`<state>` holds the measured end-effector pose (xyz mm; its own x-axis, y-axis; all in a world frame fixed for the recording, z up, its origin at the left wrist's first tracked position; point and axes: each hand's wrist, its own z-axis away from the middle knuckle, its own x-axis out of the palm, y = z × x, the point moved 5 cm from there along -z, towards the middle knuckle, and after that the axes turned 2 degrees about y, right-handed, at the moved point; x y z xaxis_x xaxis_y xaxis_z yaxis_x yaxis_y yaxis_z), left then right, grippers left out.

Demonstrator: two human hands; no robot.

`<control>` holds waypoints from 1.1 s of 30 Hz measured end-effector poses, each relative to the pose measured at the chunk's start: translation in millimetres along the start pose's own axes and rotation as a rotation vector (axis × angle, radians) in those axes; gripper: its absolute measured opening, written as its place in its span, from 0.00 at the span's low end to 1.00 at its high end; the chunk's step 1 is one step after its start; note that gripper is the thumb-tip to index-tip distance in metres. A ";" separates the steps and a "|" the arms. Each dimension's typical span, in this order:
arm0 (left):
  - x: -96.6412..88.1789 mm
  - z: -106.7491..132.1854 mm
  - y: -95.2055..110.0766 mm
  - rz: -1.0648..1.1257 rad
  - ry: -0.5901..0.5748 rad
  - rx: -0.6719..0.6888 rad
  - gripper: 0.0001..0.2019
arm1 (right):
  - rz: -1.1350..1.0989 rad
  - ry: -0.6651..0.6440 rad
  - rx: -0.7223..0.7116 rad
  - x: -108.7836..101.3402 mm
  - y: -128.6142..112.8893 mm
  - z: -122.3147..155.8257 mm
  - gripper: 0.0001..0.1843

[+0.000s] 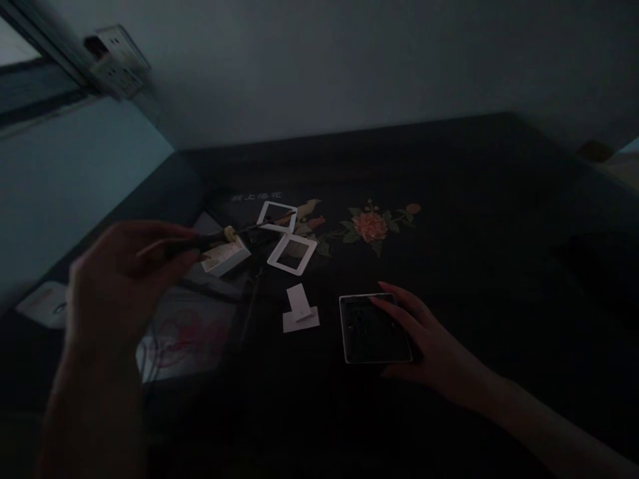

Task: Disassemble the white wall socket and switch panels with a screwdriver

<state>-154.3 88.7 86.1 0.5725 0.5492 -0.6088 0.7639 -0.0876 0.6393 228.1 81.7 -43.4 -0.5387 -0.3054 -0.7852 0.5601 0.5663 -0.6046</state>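
The scene is very dim. My left hand (127,283) is raised at the left, its fingers closed around the dark handle of what looks like a screwdriver (215,238). The thin shaft points right, over the far part of the table. At the right, my right hand (419,329) grips a square box (377,362) with a pale rim and dark inside, thumb below and fingers along its upper right edge. Two white square frames (308,256) lie beyond, beside a small open white carton (229,261). Two white slips (298,303) overlap left of the square box.
A clear plastic bag with red print (190,336) lies under my left arm. A white item (44,303) sits at the table's left edge. The dark table (474,199) has a painted flower and meets a wall at the back. Power sockets (120,56) are up left.
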 end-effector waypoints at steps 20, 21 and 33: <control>47.3 52.4 -89.1 -0.380 -0.105 0.007 0.14 | -0.011 0.021 -0.049 -16.3 -17.6 -10.6 0.37; 49.5 53.2 -91.2 -0.383 -0.124 -0.005 0.14 | -0.002 0.009 -0.041 -17.2 -18.0 -11.9 0.37; 52.8 53.7 -84.5 -0.394 -0.176 0.029 0.14 | 0.331 -0.066 -0.242 -29.4 -29.4 -29.4 0.41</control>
<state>-172.6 80.5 -25.2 0.2756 0.3952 -0.8763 0.9410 0.0753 0.3299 209.0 96.6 1.4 -0.3084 -0.1205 -0.9436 0.5281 0.8033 -0.2752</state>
